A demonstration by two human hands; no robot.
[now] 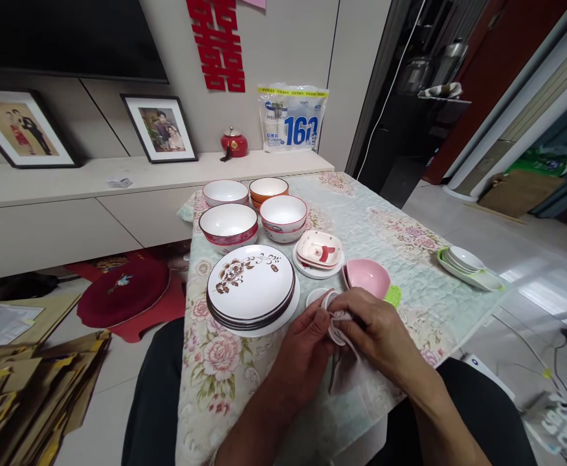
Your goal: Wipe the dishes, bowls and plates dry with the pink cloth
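Note:
My left hand is closed on a small white dish-like piece, its fingers pinching the edge. My fingers cover most of that piece, so its exact kind is unclear. My right hand is closed on a pale pinkish cloth pressed against the white piece; the cloth hangs below both hands. Just beyond my fingers, a small white dish lies partly hidden on the table. A pink bowl stands behind my right hand, beside a green leaf-shaped item.
Brown-flowered plates are stacked left of my hands. Stacked bowls stand behind them, near square bear-patterned dishes. A green-edged oblong dish holding small white dishes sits at the right edge of the floral tablecloth.

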